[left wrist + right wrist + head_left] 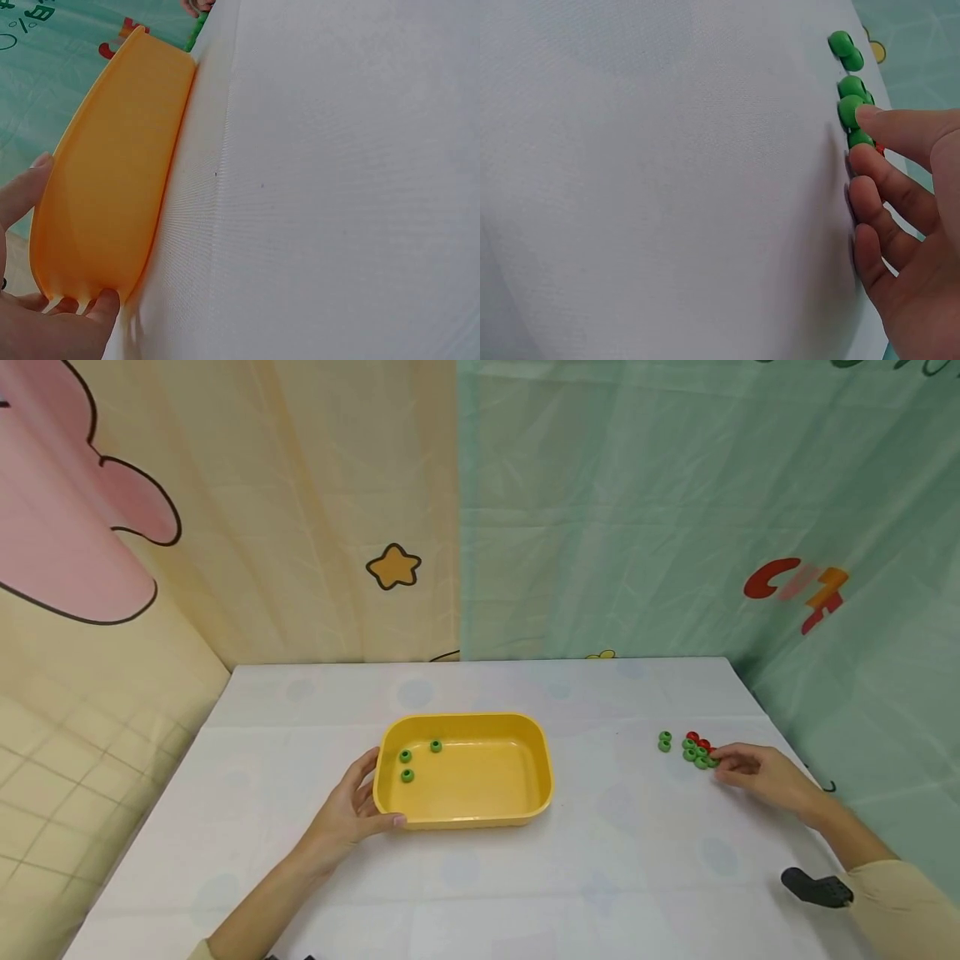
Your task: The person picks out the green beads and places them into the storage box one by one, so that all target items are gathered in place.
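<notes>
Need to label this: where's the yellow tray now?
In the head view, the yellow tray rests on the table, left of the bead cluster, its left end gripped by the left hand.

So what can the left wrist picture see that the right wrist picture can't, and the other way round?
Only the left wrist picture shows the yellow tray, the left hand gripping one end of it, and a red print on the curtain.

Only the right wrist picture shows a bit of red bead and a yellow print.

Both show the white tabletop, the green curtain, green beads and the right hand, though those last two are tiny in the left wrist picture.
</notes>
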A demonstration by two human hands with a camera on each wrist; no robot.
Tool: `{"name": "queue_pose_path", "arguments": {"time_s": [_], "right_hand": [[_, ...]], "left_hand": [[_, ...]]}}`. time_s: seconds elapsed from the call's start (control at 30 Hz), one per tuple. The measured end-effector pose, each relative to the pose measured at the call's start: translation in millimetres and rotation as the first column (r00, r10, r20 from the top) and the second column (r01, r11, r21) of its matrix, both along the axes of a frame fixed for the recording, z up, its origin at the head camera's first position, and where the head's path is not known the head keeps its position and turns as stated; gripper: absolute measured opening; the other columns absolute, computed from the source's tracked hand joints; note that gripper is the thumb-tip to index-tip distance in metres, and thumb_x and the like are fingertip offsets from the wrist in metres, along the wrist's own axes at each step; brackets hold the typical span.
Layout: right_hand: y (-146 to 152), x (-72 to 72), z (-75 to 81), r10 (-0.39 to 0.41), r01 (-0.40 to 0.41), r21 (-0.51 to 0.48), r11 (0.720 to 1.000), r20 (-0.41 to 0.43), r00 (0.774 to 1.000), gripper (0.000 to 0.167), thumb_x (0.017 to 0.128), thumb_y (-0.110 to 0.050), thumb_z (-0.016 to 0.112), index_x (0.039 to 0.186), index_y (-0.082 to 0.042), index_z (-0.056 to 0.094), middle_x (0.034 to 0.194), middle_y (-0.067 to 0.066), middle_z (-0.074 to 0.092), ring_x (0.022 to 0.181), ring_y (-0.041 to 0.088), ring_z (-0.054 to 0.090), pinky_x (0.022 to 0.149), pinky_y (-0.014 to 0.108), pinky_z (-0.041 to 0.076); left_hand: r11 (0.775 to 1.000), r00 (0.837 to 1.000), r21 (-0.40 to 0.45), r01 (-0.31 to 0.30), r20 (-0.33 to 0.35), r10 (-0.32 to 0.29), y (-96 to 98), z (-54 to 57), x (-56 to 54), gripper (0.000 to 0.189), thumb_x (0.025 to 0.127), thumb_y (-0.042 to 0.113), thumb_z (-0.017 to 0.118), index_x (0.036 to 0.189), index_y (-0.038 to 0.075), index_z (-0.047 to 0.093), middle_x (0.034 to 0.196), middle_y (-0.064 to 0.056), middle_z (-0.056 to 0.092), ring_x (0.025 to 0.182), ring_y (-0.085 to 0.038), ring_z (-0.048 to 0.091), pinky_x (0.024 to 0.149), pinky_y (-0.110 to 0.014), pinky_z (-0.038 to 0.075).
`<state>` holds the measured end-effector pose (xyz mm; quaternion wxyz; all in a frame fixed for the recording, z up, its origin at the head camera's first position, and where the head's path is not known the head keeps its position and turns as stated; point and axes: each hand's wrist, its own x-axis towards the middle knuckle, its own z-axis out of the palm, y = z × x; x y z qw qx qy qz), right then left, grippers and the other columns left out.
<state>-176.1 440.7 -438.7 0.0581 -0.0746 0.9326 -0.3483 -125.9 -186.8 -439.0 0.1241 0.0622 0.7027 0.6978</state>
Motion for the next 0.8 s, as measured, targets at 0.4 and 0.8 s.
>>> {"name": "queue_pose_path", "arguments": {"time_s": [0.4,0.8], "right_hand": [[-7.2,-3.6,-11.4,-0.04,0.05,0.08,0.996,-0.117,0.992,0.029,0.098,-0.015,0.074,0.118,0.004,0.068,0.085,0.003,0.064,0.07,0.009,0.052,0.056,0.024,0.045],[-9.6,-1.9,-13.1,-0.046,0.069,0.123,0.99,-0.181,0.982,0.021,0.096,-0.016,0.076,0.11,-0.001,0.07,0.08,0.0,0.06,0.069,0.01,0.052,0.057,0.025,0.043]], "left_hand": [[1.0,1.0,-0.009,0.002,0.0,-0.002,-0.4,0.3,-0.5,0.11,0.083,-0.002,0.085,0.165,0.008,0.012,0.171,-0.016,0.01,0.152,-0.038,0.023,0.114,-0.032,0.037],[1.0,1.0,-0.015,-0.003,0.003,0.003,0.1,1.7,-0.9,0.112,0.082,-0.001,0.086,0.165,0.009,0.012,0.17,-0.016,0.012,0.152,-0.037,0.025,0.115,-0.032,0.037]]}}
